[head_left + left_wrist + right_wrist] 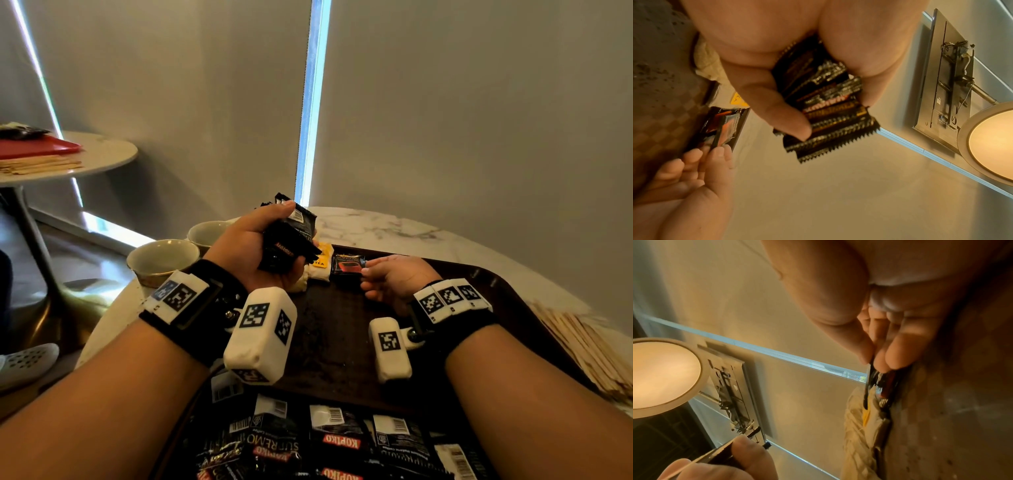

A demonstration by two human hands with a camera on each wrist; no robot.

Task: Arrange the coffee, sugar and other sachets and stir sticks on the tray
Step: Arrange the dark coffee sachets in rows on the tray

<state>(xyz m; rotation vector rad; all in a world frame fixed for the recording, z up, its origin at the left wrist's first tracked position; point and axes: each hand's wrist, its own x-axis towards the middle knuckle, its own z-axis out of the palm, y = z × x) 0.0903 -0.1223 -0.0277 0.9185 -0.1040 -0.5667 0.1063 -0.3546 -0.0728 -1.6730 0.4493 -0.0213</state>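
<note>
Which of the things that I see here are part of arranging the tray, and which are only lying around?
Part of the job:
- tray
- bundle of black sachets in the left hand
- black and red sachet, pinched by the right hand
- yellow tea sachet
- loose Kopiko sachets
- stir sticks

Lying about:
- two cups
- side table with red tray

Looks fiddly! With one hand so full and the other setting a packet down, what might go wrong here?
The left hand grips a thick fanned bundle of black sachets; a few could slip out of that grip. The right hand pinches a black and red sachet right beside the yellow tea sachet, which it could nudge askew. The two cups beside the left wrist could get bumped.
</note>
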